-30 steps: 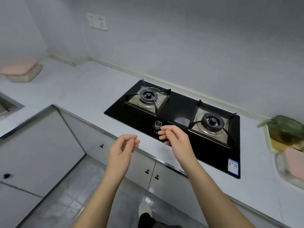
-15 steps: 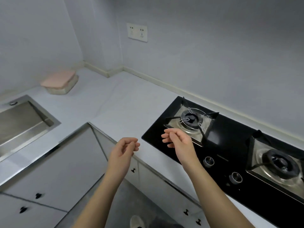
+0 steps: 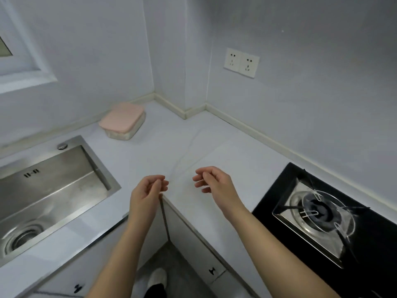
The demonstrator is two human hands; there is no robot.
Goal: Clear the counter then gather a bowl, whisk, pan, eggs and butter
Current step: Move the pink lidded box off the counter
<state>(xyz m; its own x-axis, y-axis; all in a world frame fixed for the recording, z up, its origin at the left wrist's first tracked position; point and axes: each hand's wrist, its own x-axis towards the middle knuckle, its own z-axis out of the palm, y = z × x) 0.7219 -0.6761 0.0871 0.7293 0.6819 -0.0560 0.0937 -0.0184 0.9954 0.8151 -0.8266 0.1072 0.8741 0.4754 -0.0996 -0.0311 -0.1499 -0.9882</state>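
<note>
My left hand point(image 3: 147, 193) hovers over the inner corner of the white L-shaped counter point(image 3: 193, 147), fingers loosely curled with nothing in them. My right hand point(image 3: 216, 183) floats a little to the right, above the counter, fingers apart and empty. A clear container with a pink lid point(image 3: 122, 121) stands at the back of the counter near the wall corner. No bowl, whisk, pan, eggs or butter is in view.
A steel sink point(image 3: 49, 190) is set into the counter at the left. A black gas hob point(image 3: 335, 218) with a burner lies at the right. A double wall socket point(image 3: 241, 62) is above the counter. White cabinet doors and grey floor lie below.
The view has swung left: the hob slid to the right edge, the sink and pink-lidded container came closer to centre. Both hands stay raised and empty.
</note>
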